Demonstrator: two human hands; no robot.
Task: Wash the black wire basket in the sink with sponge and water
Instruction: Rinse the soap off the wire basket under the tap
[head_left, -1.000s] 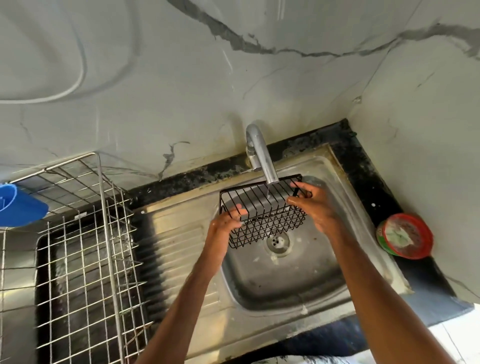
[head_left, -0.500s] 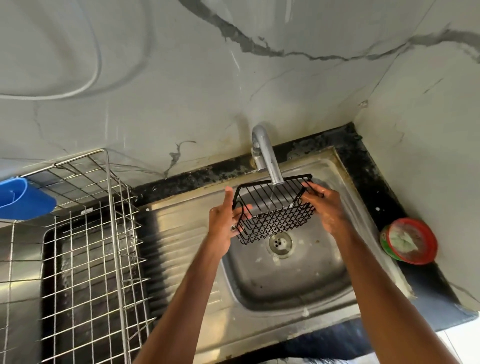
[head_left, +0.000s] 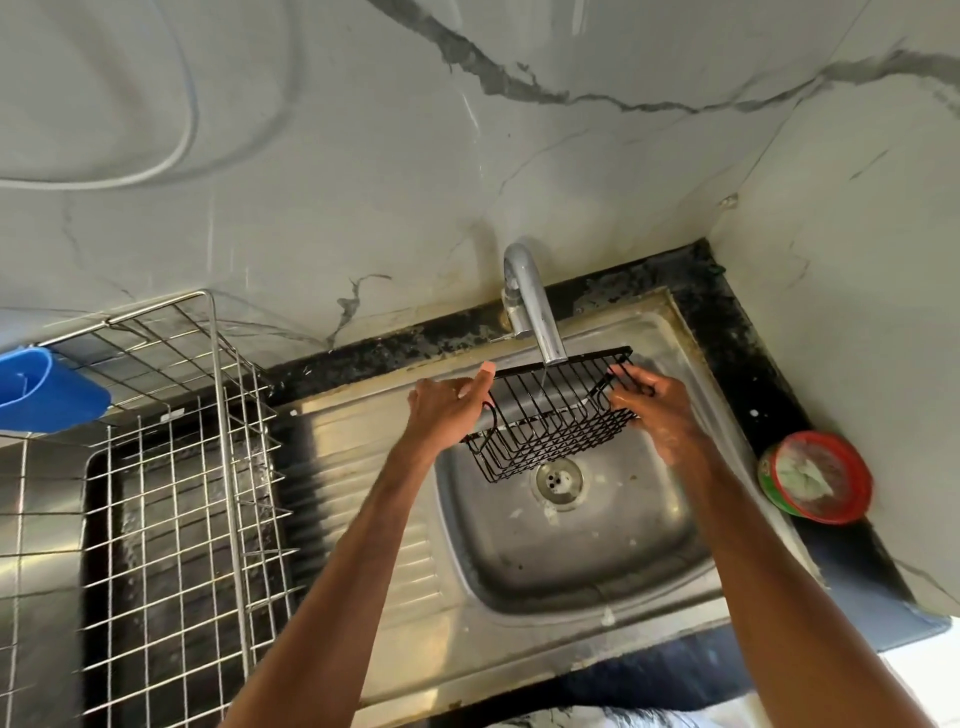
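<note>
Black wire basket (head_left: 558, 418), one, between left hand (head_left: 447, 411) and right hand (head_left: 661, 410)

— Where is the black wire basket (head_left: 550, 415)?

— Right under the tap (head_left: 530, 306) spout, held tilted in the air above the sink (head_left: 597, 561) drain (head_left: 559, 480). A thin trickle falls from the tap into it.

— And the hands?

— The left hand (head_left: 447, 410), left of the tap, lies flat against the basket's end, one finger straight up past the rim. The right hand (head_left: 660, 410), right of the tap, curls its fingers round the wires at the other end.

— Anything else?

— Far left of the tap, a steel dish rack (head_left: 171, 493) with a blue plastic cup (head_left: 47, 389) on it. Far right of the tap, a red-rimmed tub (head_left: 815, 475) on the dark counter.
</note>
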